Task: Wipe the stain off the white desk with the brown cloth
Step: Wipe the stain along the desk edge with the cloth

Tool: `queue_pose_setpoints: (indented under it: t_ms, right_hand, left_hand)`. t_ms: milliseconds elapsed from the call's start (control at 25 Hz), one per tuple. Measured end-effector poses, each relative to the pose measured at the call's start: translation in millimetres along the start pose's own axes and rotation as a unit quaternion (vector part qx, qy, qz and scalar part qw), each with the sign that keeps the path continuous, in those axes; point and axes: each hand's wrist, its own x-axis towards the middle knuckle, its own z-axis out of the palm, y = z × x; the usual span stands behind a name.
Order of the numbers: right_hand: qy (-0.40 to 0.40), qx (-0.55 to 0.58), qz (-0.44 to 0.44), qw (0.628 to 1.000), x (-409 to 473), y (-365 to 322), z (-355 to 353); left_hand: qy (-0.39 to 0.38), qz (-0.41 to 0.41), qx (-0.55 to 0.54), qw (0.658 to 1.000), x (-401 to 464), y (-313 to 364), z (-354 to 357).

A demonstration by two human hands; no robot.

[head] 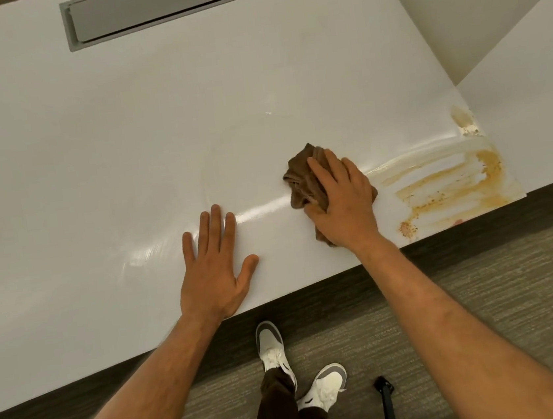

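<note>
A crumpled brown cloth (303, 175) lies on the white desk (122, 140) near its front edge, pressed down under my right hand (343, 201), whose fingers grip it. An orange-yellow smeared stain (451, 186) spreads over the desk's front right corner, just right of the cloth, with a smaller patch (463, 119) farther back along the right edge. My left hand (214, 268) rests flat on the desk to the left of the cloth, fingers spread, holding nothing. Wet streaks shine on the surface between the two hands.
A grey recessed cable hatch (172, 4) sits at the back of the desk. A second white surface (530, 94) adjoins on the right. Below the front edge are carpet, my two white shoes (273, 347) and a black object (386, 400) on the floor.
</note>
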Motion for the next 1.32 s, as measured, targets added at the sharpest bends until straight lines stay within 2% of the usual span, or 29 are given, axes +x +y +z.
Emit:
queue_pose_setpoints:
  t_ms: [40, 80, 160, 400, 720, 800, 880, 960, 1000, 1080, 1160, 1240, 1320]
  right_hand:
    - [0.010, -0.056, -0.008, 0.998, 2.8, 3.8, 10.5]
    - [0.029, -0.062, -0.014, 0.998, 4.6, 7.1, 16.3]
    - [0.055, -0.006, -0.033, 0.998, 4.8, 14.9, 18.4]
    - [-0.012, 0.069, -0.071, 0.995, -49.4, 23.6, 17.6]
    - [0.009, 0.107, -0.094, 0.990, -129.4, -3.6, 35.2]
    - [-0.023, 0.116, -0.091, 0.989, -136.3, -9.1, 33.3]
    - [-0.090, 0.197, -0.037, 0.976, -139.1, -4.7, 27.2]
    - [-0.152, 0.349, 0.056, 0.923, -143.1, 5.7, 16.4]
    - [-0.147, 0.413, 0.093, 0.894, -147.9, 12.3, 10.1]
    - [-0.094, 0.481, 0.147, 0.859, -162.5, 29.5, -3.1]
    - [-0.027, 0.547, 0.190, 0.815, -177.7, 44.4, -19.4]
    - [0.035, 0.620, 0.234, 0.748, -188.0, 62.5, -35.3]
    - [0.058, 0.705, 0.257, 0.659, -191.8, 81.4, -47.5]
  left_hand:
    - [0.001, 0.001, 0.001, 1.000, 0.2, -1.4, 1.4]
    - [0.003, 0.002, 0.003, 1.000, 1.1, -2.3, 2.4]
    - [0.006, 0.001, 0.001, 1.000, 1.2, -3.2, 2.6]
    - [0.010, -0.003, 0.002, 1.000, 0.6, -1.7, 2.2]
    - [0.000, -0.004, -0.006, 1.000, -1.8, -0.5, -0.5]
    - [-0.001, -0.008, -0.005, 1.000, -3.2, 0.1, -2.9]
    - [-0.004, -0.012, -0.028, 1.000, -3.2, 0.4, -5.8]
    - [0.023, -0.042, -0.115, 0.992, -0.4, 1.9, -11.9]
    - [0.037, -0.055, -0.158, 0.985, 2.6, 5.9, -15.5]
    - [0.052, -0.049, -0.192, 0.979, 11.2, 24.9, -22.2]
    - [0.048, -0.009, -0.191, 0.980, 20.6, 52.4, -26.6]
    - [0.032, 0.047, -0.181, 0.982, 39.2, 83.9, -28.5]
    - [0.019, 0.102, -0.161, 0.981, 63.4, 109.1, -26.2]
